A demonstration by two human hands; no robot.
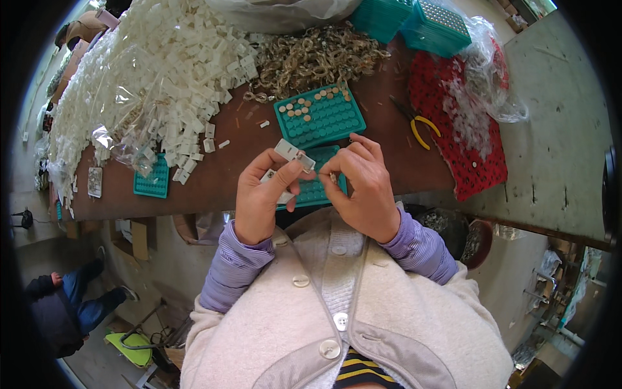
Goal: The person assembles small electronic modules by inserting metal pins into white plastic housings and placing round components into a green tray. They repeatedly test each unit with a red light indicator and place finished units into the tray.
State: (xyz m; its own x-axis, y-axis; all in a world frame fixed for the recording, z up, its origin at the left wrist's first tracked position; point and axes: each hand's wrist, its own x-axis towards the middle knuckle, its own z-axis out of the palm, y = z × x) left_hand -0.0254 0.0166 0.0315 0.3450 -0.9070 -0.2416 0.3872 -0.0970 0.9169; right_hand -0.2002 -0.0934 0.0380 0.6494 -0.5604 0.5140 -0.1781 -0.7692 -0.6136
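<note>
Between the thumb and fingers of my left hand (262,188) is a small white plastic casing (295,154), tilted toward my right hand. A second white piece (284,196) shows lower in the same hand, against the palm. My right hand (363,188) is closed in a pinch just right of the casing, on a tiny brownish piece (333,176) too small to name. Beneath both hands lies a teal dimpled tray (313,192), partly hidden by them. Just beyond it, another teal tray (317,133) carries several round tan discs (307,118) in its far rows.
A large heap of white plastic casings (175,58) covers the table's left side. Coiled metal-looking parts (317,58) are piled at the back, beside stacked teal trays (434,29). Yellow-handled pliers (424,129) lie at right, next to a red patterned cloth (476,159).
</note>
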